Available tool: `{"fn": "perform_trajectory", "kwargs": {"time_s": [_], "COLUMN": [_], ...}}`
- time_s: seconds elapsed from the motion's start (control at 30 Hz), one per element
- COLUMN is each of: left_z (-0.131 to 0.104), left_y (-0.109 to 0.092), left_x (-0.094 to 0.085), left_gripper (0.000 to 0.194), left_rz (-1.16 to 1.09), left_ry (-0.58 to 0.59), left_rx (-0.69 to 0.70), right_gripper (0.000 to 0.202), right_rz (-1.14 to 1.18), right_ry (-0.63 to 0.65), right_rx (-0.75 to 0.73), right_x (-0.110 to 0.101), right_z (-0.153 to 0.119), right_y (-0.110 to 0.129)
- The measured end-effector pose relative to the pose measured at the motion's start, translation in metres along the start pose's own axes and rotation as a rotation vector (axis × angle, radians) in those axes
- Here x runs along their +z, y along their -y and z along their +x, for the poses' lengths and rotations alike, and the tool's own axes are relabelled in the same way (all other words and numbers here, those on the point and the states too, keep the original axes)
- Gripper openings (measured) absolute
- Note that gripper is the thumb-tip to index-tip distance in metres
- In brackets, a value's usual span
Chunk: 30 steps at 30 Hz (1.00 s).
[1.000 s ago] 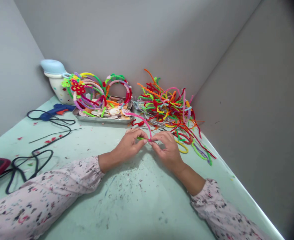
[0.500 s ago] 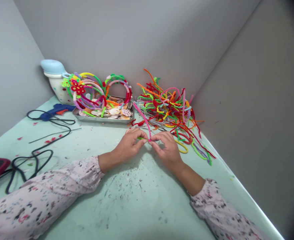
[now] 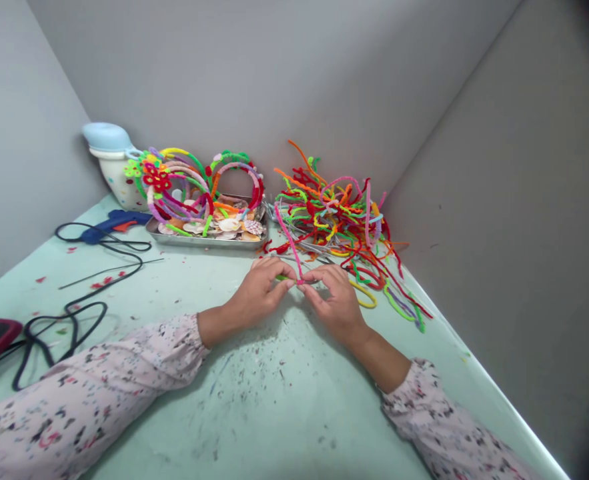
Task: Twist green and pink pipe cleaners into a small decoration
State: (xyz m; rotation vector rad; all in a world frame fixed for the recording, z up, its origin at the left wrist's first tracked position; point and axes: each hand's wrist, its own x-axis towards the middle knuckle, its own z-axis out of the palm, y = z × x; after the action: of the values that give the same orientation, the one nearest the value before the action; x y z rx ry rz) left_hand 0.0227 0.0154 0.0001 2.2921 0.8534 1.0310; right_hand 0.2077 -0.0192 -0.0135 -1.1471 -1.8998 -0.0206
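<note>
Pink, fuzzy and light, the pipe cleaner [image 3: 289, 241] is pinched by the fingers of both the left hand [image 3: 261, 291] and the right hand [image 3: 335, 300] at its lower end, where its bendable wire is judged best gripped.

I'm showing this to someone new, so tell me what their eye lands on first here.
First, the tangled pile of bright pipe cleaners against the back wall, right of centre. Next, the left hand and right hand meeting mid-table, pinching a pink pipe cleaner that sticks up between them. Left of the pile, colourful wrapped hoops stand in a metal tray.
</note>
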Motion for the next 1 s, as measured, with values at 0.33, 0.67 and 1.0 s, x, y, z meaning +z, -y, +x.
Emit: {"fn": "perform_trajectory", "kwargs": {"time_s": [0.33, 0.67, 1.0], "left_z": [0.0009, -0.0006, 0.0006], "left_y": [0.0005, 0.0012, -0.0007], "left_x": [0.0002, 0.0013, 0.0004], "left_gripper": [0.016, 0.013, 0.015], "left_rz": [0.026, 0.023, 0.022], "left_ry": [0.005, 0.011, 0.003], "left_rx": [-0.002, 0.003, -0.003], "right_gripper": [0.006, 0.004, 0.008], "right_rz": [0.001, 0.011, 0.048], "right_ry": [0.016, 0.114, 0.080], "right_rx": [0.021, 0.045, 0.023], "right_x": [-0.0004, -0.0009, -0.0030], "right_z": [0.0000, 0.0003, 0.0004], "right_y": [0.0014, 0.0023, 0.0001]}}
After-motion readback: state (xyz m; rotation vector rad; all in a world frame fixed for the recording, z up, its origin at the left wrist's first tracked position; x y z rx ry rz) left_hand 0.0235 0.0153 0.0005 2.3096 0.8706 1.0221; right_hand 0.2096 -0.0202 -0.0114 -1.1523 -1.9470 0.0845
